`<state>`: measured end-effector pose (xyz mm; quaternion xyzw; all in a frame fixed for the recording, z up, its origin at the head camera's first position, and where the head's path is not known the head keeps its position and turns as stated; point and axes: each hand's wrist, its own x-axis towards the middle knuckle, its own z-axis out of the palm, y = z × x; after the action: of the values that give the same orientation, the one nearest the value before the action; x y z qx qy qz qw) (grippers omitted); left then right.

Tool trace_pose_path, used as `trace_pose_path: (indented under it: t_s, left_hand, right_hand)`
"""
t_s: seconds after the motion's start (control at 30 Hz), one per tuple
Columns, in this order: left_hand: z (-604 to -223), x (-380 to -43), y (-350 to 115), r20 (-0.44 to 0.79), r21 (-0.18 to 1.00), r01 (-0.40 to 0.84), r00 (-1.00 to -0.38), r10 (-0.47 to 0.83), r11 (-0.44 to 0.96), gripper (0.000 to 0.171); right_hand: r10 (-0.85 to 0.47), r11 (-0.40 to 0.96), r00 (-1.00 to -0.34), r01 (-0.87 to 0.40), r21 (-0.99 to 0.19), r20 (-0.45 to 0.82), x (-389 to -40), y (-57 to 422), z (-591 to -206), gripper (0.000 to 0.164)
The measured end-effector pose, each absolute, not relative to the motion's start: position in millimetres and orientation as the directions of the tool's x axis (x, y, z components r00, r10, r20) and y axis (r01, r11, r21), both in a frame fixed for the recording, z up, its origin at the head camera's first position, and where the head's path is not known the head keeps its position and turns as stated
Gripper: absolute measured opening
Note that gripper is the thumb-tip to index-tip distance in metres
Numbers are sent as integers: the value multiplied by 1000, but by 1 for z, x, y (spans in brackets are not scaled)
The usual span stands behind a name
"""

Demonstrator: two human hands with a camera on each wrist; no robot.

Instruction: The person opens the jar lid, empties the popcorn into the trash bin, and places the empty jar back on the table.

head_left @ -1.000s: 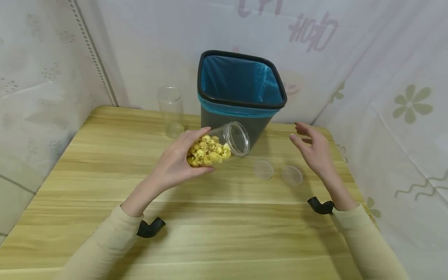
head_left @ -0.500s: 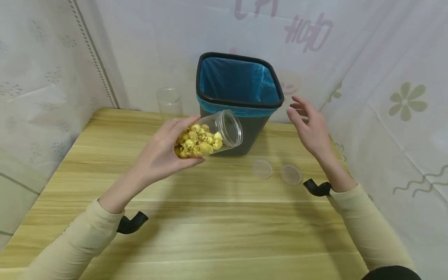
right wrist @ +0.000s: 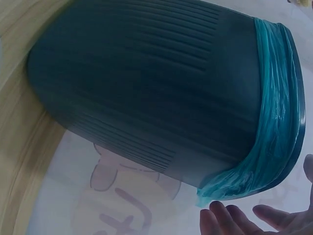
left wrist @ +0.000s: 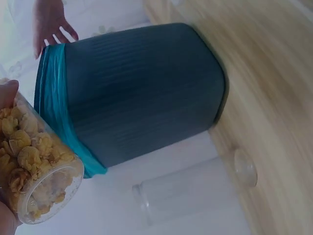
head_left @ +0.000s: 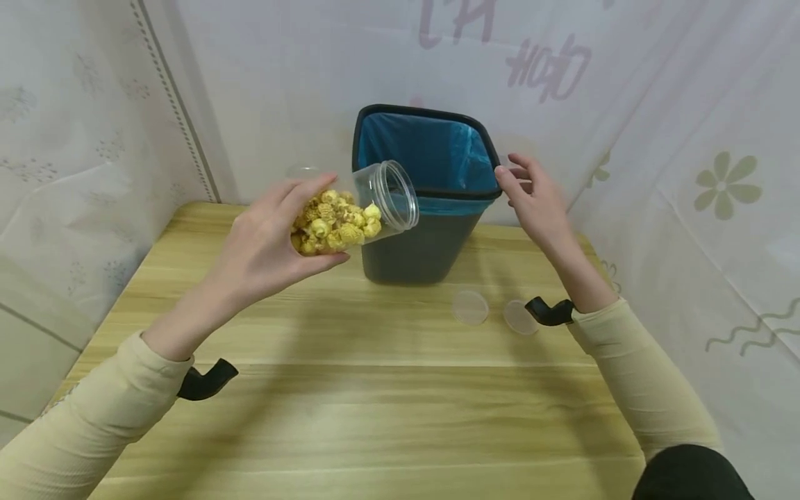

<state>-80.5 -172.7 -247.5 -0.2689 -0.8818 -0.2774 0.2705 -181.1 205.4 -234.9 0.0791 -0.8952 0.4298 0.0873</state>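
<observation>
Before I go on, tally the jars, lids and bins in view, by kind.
Jars: 2 (held jar, standing jar)
Lids: 2 (left lid, right lid)
Bin: 1
Total: 5

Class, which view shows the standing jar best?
The left wrist view: the jar shows from neck to base. In the head view, little beyond its rim shows behind the left hand; the right wrist view lacks it.

A clear jar (left wrist: pixel 53 190) of popcorn (left wrist: pixel 29 157) tilts near the dark bin (left wrist: pixel 142 93).
</observation>
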Motion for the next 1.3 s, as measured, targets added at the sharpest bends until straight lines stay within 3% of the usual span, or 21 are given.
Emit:
trace_pose_path:
  t_s: [0.6, 1.3]
  left_hand:
    - [-213, -106, -187, 622, 259, 593, -706, 338, 762, 100]
    - [-177, -144, -203, 521, 178, 554, -754, 399, 813, 99]
  right_hand:
    - [-68, 621, -982, -180, -763, 176, -199, 198, -238, 73]
    - [-86, 409, -989, -142, -901, 117, -201, 185, -249, 50]
